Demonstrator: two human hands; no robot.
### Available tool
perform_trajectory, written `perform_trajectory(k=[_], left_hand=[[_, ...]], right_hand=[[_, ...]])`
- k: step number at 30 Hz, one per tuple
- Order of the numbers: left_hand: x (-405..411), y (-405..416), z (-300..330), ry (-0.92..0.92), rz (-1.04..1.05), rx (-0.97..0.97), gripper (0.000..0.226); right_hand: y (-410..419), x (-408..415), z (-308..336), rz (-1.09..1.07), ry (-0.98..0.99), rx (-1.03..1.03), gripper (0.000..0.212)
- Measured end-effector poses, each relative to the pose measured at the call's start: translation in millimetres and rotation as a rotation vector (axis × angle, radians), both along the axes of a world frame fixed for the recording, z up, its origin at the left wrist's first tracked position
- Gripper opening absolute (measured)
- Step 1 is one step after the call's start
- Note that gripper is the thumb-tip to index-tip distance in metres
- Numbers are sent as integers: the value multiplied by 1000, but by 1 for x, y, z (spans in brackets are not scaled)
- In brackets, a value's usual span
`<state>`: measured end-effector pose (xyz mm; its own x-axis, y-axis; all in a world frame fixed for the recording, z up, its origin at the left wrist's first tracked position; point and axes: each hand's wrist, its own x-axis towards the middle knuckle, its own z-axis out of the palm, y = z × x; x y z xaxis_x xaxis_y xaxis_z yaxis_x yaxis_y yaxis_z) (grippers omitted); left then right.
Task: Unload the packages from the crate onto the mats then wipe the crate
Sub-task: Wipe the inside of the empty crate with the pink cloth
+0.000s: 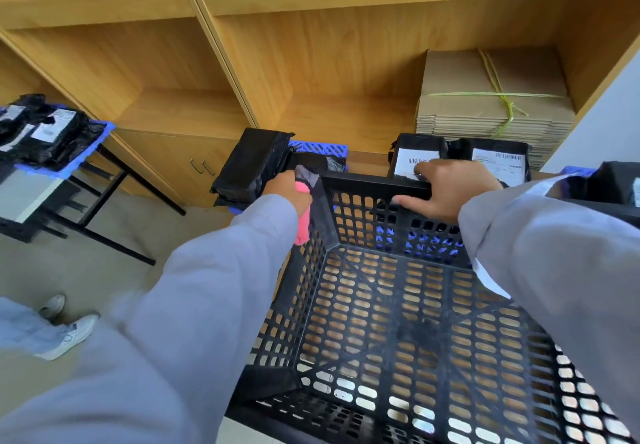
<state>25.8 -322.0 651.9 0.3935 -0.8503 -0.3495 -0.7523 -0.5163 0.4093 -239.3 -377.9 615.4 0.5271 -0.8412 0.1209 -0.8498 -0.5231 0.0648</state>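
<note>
Head view: The black perforated crate (398, 312) sits in front of the wooden shelving (311, 72), with no packages visible inside it. The left hand (289, 192) grips a pink-and-grey cloth (304, 215), fingers curled round it, at the crate's far left corner. The right hand (450, 189) clasps the crate's far rim, fingers over the top, thumb on the inner wall. Black packages (460, 159) lie on blue mats (320, 148) just beyond the crate. More packages (45, 131) rest on a mat on the left stand (114, 180).
</note>
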Motion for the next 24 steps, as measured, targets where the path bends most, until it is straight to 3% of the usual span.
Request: perform_trajectory(k=[6,9,13,18,22,24], left_hand=[[-16,40,-4,-282,7,204,62],[-13,71,-7,-322,18,175,52],[-7,117,-8,-304,42,81,35],[-4,172,-6,-220,116,117,38],[-4,203,-1,-185,165,263,48],[-4,214,-1,-141,185,232,44]], right_hand=[[-2,2,5,14,176,70,63],[1,1,6,37,198,16,61],[2,0,4,39,208,-11,58],[3,-1,2,43,192,-16,56],[7,-1,0,49,179,-22,56],[8,-1,1,52,166,-25,57]])
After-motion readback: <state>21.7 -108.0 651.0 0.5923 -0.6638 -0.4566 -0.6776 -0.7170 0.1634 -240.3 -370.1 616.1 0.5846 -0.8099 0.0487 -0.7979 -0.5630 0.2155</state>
